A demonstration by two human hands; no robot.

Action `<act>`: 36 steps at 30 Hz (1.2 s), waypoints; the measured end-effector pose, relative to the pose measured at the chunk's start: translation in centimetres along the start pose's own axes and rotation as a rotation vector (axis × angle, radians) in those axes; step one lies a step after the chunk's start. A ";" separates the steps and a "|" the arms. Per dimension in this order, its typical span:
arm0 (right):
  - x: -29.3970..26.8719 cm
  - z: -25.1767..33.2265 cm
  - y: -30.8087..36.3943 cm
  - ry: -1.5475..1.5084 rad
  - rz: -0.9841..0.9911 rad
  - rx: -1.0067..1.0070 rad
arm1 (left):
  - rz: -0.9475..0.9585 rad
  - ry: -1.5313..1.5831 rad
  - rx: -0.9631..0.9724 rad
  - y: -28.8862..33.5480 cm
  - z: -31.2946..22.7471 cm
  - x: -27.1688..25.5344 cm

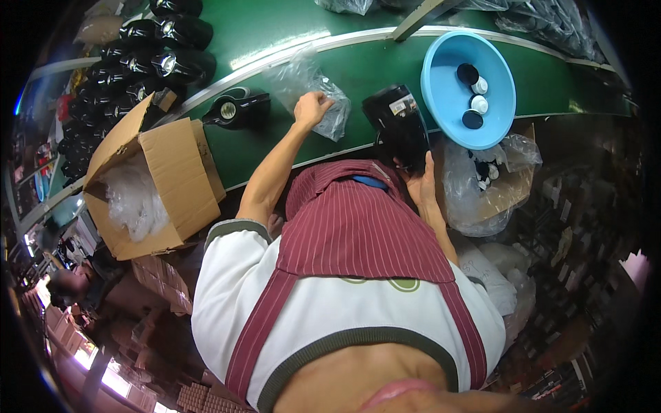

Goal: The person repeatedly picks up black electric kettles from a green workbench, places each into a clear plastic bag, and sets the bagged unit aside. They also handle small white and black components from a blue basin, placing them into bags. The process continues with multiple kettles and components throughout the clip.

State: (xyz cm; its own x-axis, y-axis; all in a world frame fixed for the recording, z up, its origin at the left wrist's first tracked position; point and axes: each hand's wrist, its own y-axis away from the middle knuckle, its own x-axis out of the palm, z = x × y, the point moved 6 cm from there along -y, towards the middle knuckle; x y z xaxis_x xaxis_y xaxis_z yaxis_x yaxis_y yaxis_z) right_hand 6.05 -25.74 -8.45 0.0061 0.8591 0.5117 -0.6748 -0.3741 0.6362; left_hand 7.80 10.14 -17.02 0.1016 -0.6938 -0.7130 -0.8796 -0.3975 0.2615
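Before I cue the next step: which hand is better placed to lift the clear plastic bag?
Left, I'd judge. The left hand is right at the clear plastic bag, while the right hand is farther off and occupied with the black container.

The bag (335,118) (on the bench (551,89)) lies left of the basin (444,89).
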 end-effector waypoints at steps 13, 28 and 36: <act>-0.2 -2.5 0.3 -0.127 0.087 0.098 | -0.212 -0.032 -0.116 6.9 -1.8 2.8; 3.4 -2.1 -2.4 0.007 0.201 0.101 | 0.001 0.489 -0.066 0.4 2.7 1.6; 3.2 -3.6 -8.0 0.309 -0.006 -0.013 | -0.317 0.560 -0.036 4.5 1.3 -3.1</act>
State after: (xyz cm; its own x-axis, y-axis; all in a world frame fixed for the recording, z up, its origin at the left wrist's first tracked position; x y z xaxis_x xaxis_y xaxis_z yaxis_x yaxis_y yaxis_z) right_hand 8.81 -18.77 -13.95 -0.2131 0.9278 0.3063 -0.6850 -0.3654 0.6302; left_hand 2.94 11.24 -14.48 0.5898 -0.7440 -0.3140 -0.7521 -0.6477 0.1221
